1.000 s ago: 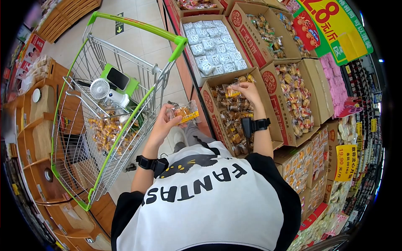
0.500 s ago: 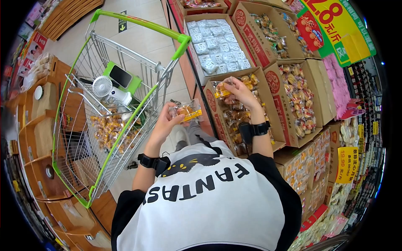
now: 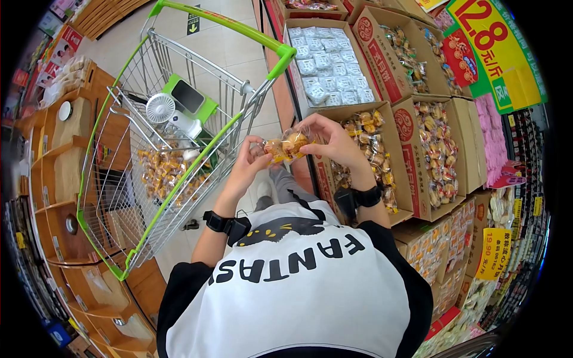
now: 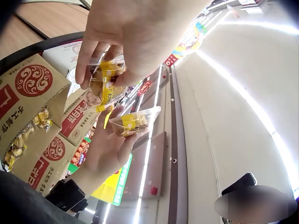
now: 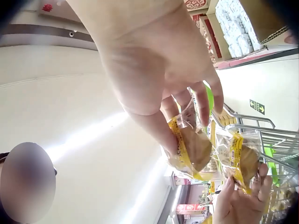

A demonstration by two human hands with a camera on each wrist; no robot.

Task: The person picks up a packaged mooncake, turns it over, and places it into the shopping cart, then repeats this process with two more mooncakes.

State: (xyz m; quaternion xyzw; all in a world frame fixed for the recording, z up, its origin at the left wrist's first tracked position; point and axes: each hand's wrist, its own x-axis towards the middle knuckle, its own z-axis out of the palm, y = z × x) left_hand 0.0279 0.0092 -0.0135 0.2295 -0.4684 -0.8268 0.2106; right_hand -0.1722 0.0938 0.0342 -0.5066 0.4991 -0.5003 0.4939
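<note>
In front of the shirt, both hands are raised close together in the head view. My left hand [image 3: 243, 166] pinches a mooncake [image 3: 273, 148] in clear wrapping with a yellow band. A second wrapped mooncake [image 5: 195, 147] is held between the thumb and fingers of my right hand [image 3: 337, 143]. The two packets are side by side and overlap in the head view. Just right of the hands, a cardboard box [image 3: 395, 140] holds many similar wrapped mooncakes, partly hidden by the right hand and forearm.
A shopping cart [image 3: 225, 25] with a green handle stands at left. In it are a phone [image 3: 187, 95], a white fan [image 3: 160, 108] and a pile of wrapped mooncakes [image 3: 162, 176]. White packets [image 3: 332, 62] fill a box ahead. Wooden shelving [image 3: 62, 203] lines the far left.
My right hand has come out of the box and moved left with a mooncake, meeting the left hand. The left hand keeps its mooncake. The view has shifted slightly.
</note>
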